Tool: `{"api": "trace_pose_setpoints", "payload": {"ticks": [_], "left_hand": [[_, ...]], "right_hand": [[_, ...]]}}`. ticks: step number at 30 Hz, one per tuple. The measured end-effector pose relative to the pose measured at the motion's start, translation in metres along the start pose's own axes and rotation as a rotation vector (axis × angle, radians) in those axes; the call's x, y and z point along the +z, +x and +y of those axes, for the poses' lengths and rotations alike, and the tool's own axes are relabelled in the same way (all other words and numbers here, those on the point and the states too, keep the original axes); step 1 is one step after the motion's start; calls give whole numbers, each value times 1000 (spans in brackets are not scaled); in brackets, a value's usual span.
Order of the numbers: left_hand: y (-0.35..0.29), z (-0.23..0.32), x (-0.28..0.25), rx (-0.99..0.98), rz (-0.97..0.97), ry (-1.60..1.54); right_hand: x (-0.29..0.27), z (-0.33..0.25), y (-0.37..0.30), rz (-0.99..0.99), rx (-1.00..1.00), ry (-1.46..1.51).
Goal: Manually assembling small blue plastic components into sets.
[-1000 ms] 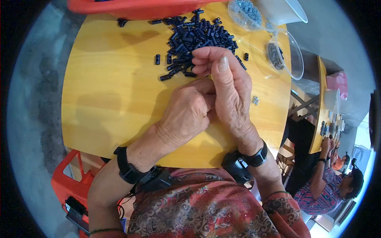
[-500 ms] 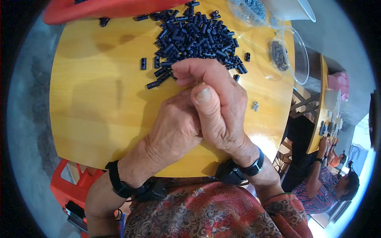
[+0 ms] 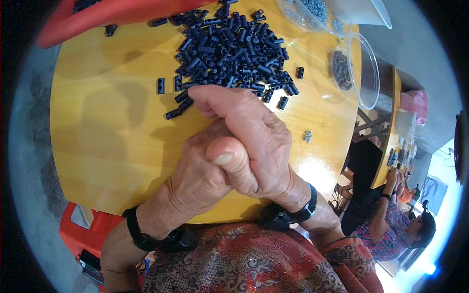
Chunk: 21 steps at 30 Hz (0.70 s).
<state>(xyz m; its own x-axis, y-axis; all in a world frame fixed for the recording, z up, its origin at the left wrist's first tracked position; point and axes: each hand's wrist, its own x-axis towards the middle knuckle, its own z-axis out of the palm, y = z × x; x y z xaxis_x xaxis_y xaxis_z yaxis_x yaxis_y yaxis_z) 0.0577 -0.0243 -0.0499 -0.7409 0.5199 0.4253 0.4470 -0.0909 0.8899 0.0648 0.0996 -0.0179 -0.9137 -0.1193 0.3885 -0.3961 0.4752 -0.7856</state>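
Observation:
My left hand and my right hand are pressed together above the yellow table. The right one is cupped over the left, its thumb bent across the front. Both are closed, and whatever lies between the palms is hidden. Just beyond my fingers spreads a large pile of small black cylindrical connectors with holes in them. A few connectors lie loose at its near edge. To the right of my hands sits a little cluster of small silvery metal pieces, like springs.
A red plastic tray or basin borders the far left. At the far right stand a clear tub of small metal parts, a white container and a clear round container. Another person works at a table on the right.
My clasped hands have shifted left and slightly nearer in the picture, and the right thumb has bent down across the left hand. The whole view has shifted slightly.

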Motion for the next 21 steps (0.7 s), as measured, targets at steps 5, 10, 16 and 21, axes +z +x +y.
{"api": "trace_pose_setpoints", "payload": {"ticks": [5, 10, 16, 21], "left_hand": [[-6, -6, 2, -20, -20, 54], [-1, -3, 0, -48, -28, 27], [13, 16, -9, -139, -119, 36], [11, 11, -8, -75, -78, 141]], "right_hand": [[2, 2, 1, -14, 2, -15], [0, 0, 4, -33, 5, -18], [-2, -4, 2, -11, 99, 6], [-2, -10, 4, 35, 267, 252]]}}
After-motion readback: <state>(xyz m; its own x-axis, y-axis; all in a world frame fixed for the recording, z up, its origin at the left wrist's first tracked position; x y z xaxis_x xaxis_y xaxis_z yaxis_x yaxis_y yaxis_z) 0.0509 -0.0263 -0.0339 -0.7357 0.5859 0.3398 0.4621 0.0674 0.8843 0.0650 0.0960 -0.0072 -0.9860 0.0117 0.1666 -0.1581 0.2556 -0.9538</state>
